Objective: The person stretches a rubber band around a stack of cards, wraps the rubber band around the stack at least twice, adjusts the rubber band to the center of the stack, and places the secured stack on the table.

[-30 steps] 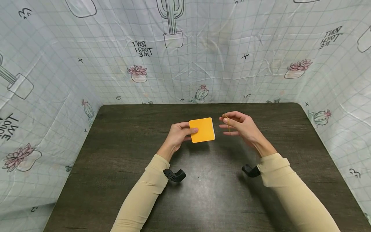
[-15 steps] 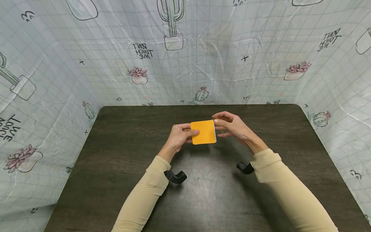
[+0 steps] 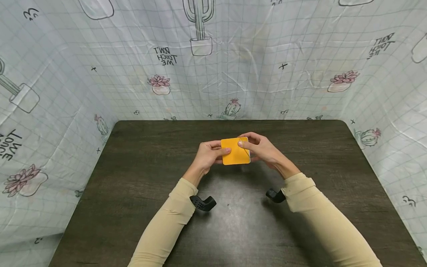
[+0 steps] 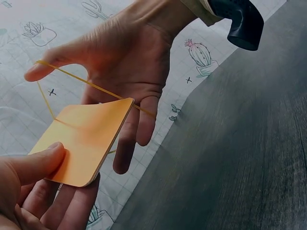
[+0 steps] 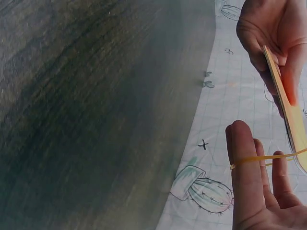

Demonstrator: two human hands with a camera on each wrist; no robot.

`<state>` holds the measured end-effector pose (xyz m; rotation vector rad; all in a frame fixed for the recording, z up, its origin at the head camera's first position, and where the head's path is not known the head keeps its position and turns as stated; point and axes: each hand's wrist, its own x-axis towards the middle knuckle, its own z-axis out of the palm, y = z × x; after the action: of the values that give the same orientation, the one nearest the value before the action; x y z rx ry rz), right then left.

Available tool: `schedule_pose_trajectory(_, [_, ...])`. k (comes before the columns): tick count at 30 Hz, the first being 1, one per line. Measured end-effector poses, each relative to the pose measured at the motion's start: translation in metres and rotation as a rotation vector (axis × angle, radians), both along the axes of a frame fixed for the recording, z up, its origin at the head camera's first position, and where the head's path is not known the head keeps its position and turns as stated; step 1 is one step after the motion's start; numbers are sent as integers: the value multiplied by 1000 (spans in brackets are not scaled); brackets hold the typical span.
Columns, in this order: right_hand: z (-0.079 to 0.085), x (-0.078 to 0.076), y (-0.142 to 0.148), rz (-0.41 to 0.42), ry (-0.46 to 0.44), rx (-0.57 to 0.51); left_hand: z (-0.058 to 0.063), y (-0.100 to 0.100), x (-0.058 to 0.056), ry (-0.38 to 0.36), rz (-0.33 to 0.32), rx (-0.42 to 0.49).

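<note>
My left hand (image 3: 207, 154) grips a thin orange square pad (image 3: 236, 157) with rounded corners, thumb on its face and fingers behind. It is held above the table. The right hand (image 3: 265, 151) is at the pad's right end, its thumb overlapping the face in the head view. A yellow rubber band (image 4: 81, 80) is stretched over the spread right thumb and fingers, as the left wrist view shows. One strand passes at the pad's upper corner. In the right wrist view the band loops round the extended right fingers (image 5: 247, 182) and runs to the pad's end.
A dark wood-grain table (image 3: 133, 178) lies beneath both hands. Behind and beside it hangs a pale grid cloth (image 3: 253, 66) printed with cacti. Black curved devices (image 3: 202, 203) sit on both wrists, close above the tabletop.
The right hand has moved left with the rubber band, from apart to overlapping the pad's right end. The left hand and the pad have stayed almost in place.
</note>
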<state>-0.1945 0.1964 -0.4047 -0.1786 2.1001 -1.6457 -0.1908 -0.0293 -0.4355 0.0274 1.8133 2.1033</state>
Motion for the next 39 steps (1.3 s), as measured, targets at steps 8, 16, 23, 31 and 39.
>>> schedule_pose_trajectory(8, [-6, 3, -5, -2, -35, -77, -4, 0, 0, 3, 37, 4])
schedule_pose_trajectory(16, [-7, 6, -8, -9, -57, -142, -3, 1, 0, 11, 73, 15])
schedule_pose_trajectory(23, [-15, 9, -9, -46, -58, -148, -3, 4, -2, 8, 122, 7])
schedule_pose_trajectory(31, [-23, 15, -7, -52, -54, -160, 0, 4, -4, -5, 175, 20])
schedule_pose_trajectory(39, [-30, 21, -5, -41, -51, -170, 4, 1, -9, -34, 234, 61])
